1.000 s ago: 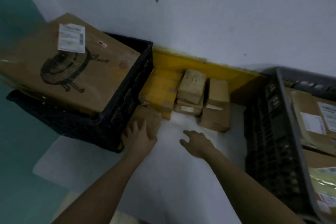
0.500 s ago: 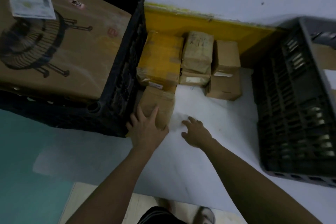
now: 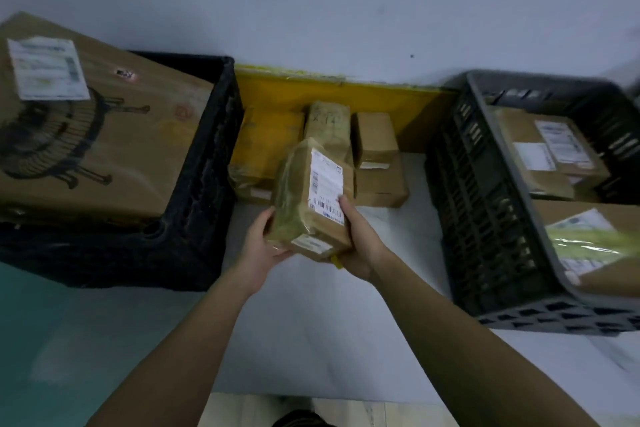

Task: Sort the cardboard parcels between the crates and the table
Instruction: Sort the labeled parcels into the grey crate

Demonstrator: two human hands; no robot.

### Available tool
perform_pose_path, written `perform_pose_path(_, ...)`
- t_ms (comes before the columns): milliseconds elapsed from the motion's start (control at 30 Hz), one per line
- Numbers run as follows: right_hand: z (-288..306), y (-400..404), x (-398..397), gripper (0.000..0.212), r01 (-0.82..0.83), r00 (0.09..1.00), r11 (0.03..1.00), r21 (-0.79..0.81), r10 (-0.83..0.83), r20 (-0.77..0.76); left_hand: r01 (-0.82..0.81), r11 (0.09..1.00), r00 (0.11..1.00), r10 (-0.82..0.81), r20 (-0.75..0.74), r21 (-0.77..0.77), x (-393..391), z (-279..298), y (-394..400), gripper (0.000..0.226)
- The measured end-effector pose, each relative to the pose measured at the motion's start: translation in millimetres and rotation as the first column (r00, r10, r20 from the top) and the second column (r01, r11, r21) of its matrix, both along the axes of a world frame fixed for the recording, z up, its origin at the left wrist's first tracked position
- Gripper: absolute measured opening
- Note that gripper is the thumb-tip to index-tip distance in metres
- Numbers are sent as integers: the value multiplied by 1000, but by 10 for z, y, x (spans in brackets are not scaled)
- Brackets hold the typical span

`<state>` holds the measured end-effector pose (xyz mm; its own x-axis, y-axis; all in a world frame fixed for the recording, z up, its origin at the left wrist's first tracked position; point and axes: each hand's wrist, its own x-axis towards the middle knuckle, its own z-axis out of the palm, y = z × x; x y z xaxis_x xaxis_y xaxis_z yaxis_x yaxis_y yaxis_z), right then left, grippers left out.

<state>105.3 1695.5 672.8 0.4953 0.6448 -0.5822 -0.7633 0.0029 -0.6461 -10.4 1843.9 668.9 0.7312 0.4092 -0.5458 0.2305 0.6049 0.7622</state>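
Both my hands hold a small taped cardboard parcel [image 3: 313, 198] with a white shipping label, lifted above the white table [image 3: 311, 340]. My left hand [image 3: 261, 248] grips its lower left side. My right hand [image 3: 356, 239] grips its lower right edge, thumb on the label. Behind it, several small parcels [image 3: 375, 140] lie on the table against a yellow board [image 3: 346, 95]. A black crate [image 3: 204, 163] on the left carries a large box [image 3: 104, 135] with a fan drawing. A grey crate [image 3: 485, 191] on the right holds labelled parcels [image 3: 550, 152].
A pale wall [image 3: 346, 3] runs behind the table. The table's front edge is near my body, with light flooring [image 3: 242, 409] below it. A teal surface [image 3: 34, 340] lies at the lower left. The two crates flank a narrow gap where the small parcels sit.
The parcel that lay beside the black crate is now lifted off the table in both hands. My right hand moved from the bare tabletop onto the parcel's right edge.
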Motion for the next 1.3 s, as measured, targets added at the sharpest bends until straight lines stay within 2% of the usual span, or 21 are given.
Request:
perform_pose_path(67, 62, -120, 105, 55, 59, 993, 998, -39, -54, 103, 24, 980, 997, -8, -80, 197, 82, 124, -23, 34)
perform_pose_path(133, 125, -235, 201, 62, 68, 967, 991, -118, -37, 250, 81, 947, 995, -58, -81, 310, 137, 244, -55, 53)
perform_pose_path(200, 214, -309, 255, 67, 79, 933, 984, -159, -17, 358, 162, 928, 986, -142, -83, 336, 185, 389, -150, 70)
perform_pose_path(300, 366, -386, 324, 64, 112, 894, 984, -139, -39, 447, 236, 901, 970, -238, -42, 364, 306, 576, -331, 67)
perform_pose_path(400, 538, -505, 423, 64, 117, 893, 987, -114, -54, 447, 211, 898, 972, -236, 18, 387, 443, 770, -462, 80)
perform_pose_path(533, 815, -670, 572, 87, 73, 854, 978, -196, 41, 518, 171, 887, 979, -204, 31, 429, 530, 1047, -544, 70)
perform_pose_path(600, 1004, -777, 673, 101, 155, 706, 955, -252, 72, 704, 170, 849, 975, -220, 42, 500, 577, 1235, -537, 65)
perform_pose_path(667, 1253, -932, 767, 107, 246, 455, 927, -285, 149, 878, 208, 789, 953, -295, 61, 578, 632, 1420, -546, 59)
perform_pose_path(700, 1396, -1011, 818, 106, 244, 302, 927, -285, 207, 931, 256, 741, 933, -359, 43, 621, 664, 1536, -554, 56)
perform_pose_path(733, 1559, -1084, 876, 105, 205, 151, 930, -306, 279, 948, 318, 671, 900, -435, 9, 670, 715, 1685, -575, 54)
perform_pose_path(767, 1734, -1164, 939, 103, 144, 46, 915, -378, 375, 926, 393, 581, 857, -513, -54, 713, 776, 1858, -600, 54)
perform_pose_path(800, 1887, -1260, 984, 102, 74, -1, 873, -483, 484, 875, 470, 479, 807, -573, -141, 741, 823, 2026, -632, 56)
perform_pose_path(867, 2121, -1467, 1028, 95, -79, 4, 790, -609, 611, 792, 572, 299, 723, -623, -298, 764, 906, 2403, -754, 62)
perform_pose_path(900, 2175, -1584, 1037, 91, -140, 31, 787, -602, 611, 791, 602, 240, 694, -629, -351, 761, 947, 2550, -823, 64)
perform_pose_path(967, 2210, -1839, 1038, 81, -170, 108, 840, -515, 535, 838, 604, 145, 676, -614, -407, 784, 1024, 2730, -1021, 60)
perform_pose_path(1033, 2138, -2089, 1047, 70, -141, 200, 896, -420, 441, 875, 487, 62, 758, -526, -387, 871, 1123, 2769, -1260, 54)
perform_pose_path(1100, 2039, -2325, 1099, 61, -105, 352, 950, -295, 313, 882, 265, -66, 890, -368, -270, 962, 1247, 2740, -1510, 60)
perform_pose_path(1133, 1998, -2440, 1142, 57, -69, 435, 972, -223, 231, 870, 183, -81, 926, -320, -200, 980, 1290, 2722, -1631, 67)
perform_pose_path(1200, 1917, -2651, 1235, 56, 39, 562, 991, -132, 87, 822, 135, 37, 952, -283, -119, 990, 1348, 2659, -1851, 83)
perform_pose_path(1300, 1801, -2874, 1336, 66, 141, 708, 987, -76, -47, 705, 205, 320, 950, -292, -110, 925, 1392, 2487, -2180, 105)
